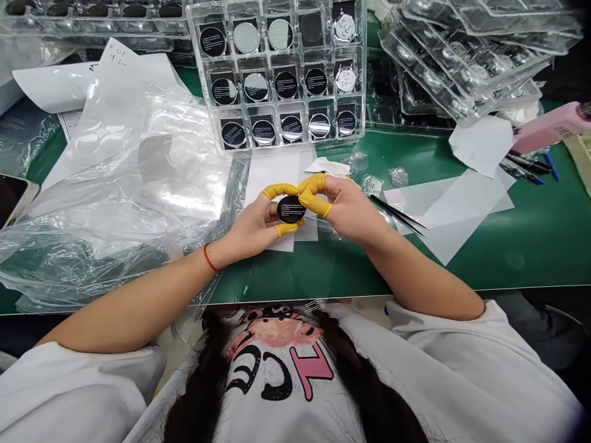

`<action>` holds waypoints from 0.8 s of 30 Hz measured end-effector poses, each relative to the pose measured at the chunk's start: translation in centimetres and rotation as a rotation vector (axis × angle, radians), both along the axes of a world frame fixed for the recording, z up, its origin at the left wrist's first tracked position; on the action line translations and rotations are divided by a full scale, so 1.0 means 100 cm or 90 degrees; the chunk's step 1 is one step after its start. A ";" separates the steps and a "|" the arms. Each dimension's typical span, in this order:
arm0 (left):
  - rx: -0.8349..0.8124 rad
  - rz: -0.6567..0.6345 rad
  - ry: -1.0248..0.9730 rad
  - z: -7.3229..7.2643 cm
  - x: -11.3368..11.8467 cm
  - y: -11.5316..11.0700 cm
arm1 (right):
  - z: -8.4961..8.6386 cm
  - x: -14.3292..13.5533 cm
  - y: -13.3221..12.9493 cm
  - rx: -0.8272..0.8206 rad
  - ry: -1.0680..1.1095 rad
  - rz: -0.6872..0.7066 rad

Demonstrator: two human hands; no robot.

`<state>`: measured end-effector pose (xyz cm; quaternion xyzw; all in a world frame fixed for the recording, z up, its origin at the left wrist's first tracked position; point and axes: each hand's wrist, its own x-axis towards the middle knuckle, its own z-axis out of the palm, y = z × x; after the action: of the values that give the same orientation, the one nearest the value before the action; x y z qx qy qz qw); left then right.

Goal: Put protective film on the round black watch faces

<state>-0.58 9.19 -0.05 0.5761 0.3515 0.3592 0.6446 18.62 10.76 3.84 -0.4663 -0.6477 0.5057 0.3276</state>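
A round black disc (291,210) with small white print faces up between my hands, over white paper sheets (272,175). My left hand (261,220) grips it by the edge, yellow covers on its fingertips, one finger above and the thumb below. At the disc's upper right edge, my right hand (339,203) has its yellow-covered thumb and forefinger pinched together; whether something thin is between them is too small to tell. Beyond the hands stands a clear compartment tray (210,117) holding several similar round discs, some dark, some silvery.
Clear plastic bags (175,172) cover the left of the green table (484,246). Black tweezers (399,214) lie right of my right hand, near loose sheets (455,215). Stacked clear trays (466,67), a pink bottle (549,127) and pens (526,166) are at the right; a phone (16,198) lies far left.
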 end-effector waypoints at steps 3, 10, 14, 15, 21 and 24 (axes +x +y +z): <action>-0.005 0.003 0.002 0.002 0.000 0.000 | -0.002 0.000 0.000 0.020 -0.008 0.000; -0.010 -0.013 -0.003 0.006 0.000 0.000 | -0.002 -0.001 -0.001 0.040 -0.028 -0.006; -0.021 -0.014 -0.006 0.005 0.000 -0.001 | -0.001 -0.001 -0.002 0.065 -0.041 -0.009; -0.023 -0.014 -0.008 0.005 0.000 -0.001 | -0.001 -0.002 -0.002 0.068 -0.042 -0.009; -0.028 -0.015 -0.016 0.005 0.000 -0.002 | 0.002 -0.003 -0.004 0.090 -0.065 -0.016; -0.027 -0.014 -0.018 0.005 0.000 -0.002 | 0.002 -0.004 -0.004 0.100 -0.069 -0.020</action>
<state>-0.55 9.01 0.49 0.5608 0.3433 0.3524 0.6659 18.18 10.31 4.08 -0.4755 -0.6949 0.4221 0.3358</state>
